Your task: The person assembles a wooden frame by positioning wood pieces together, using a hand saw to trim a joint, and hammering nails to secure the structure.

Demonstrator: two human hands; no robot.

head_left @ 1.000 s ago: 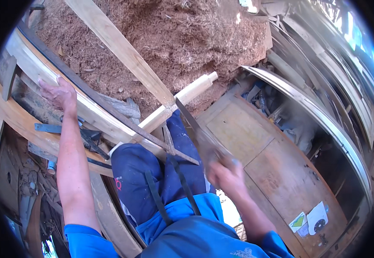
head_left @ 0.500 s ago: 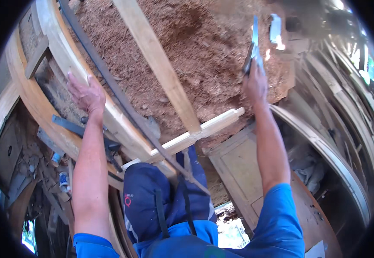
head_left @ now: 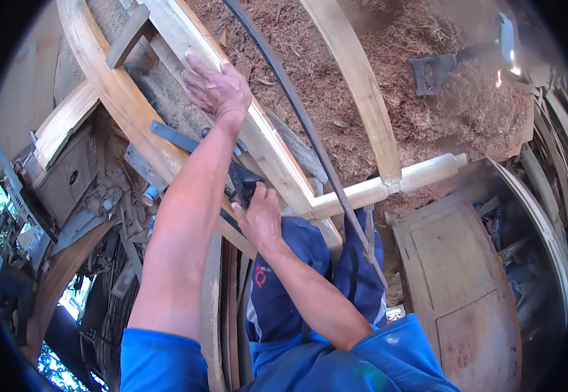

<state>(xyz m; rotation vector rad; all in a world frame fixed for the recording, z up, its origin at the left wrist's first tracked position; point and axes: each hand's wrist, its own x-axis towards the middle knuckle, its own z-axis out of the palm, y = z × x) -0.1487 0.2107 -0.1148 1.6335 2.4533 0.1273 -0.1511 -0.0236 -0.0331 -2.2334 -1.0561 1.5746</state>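
Observation:
My left hand (head_left: 218, 91) rests with fingers apart on a pale wooden frame board (head_left: 280, 160), pressing near its edge. My right hand (head_left: 261, 215) has crossed under the left forearm. Its fingers close round a dark metal tool (head_left: 241, 183), which looks like a clamp; the forearm hides part of it. A blue-grey metal bar (head_left: 173, 135) lies beside it across a curved wooden rail (head_left: 117, 91). A pale crosspiece (head_left: 421, 175) joins the frame board at a corner near my knees. Out on the shavings lies a grey handsaw (head_left: 433, 73).
A long dark strip (head_left: 297, 104) slants across the frame, and a wooden bar (head_left: 356, 65) meets the crosspiece. Wood shavings (head_left: 323, 72) cover the ground. At the right are a panelled wooden door (head_left: 454, 261) and stacked boards (head_left: 558, 130); scrap wood (head_left: 107, 202) clutters the left.
My right hand has let go of the handsaw and come back left to the dark tool. My left hand stays on the frame board. The view has shifted left.

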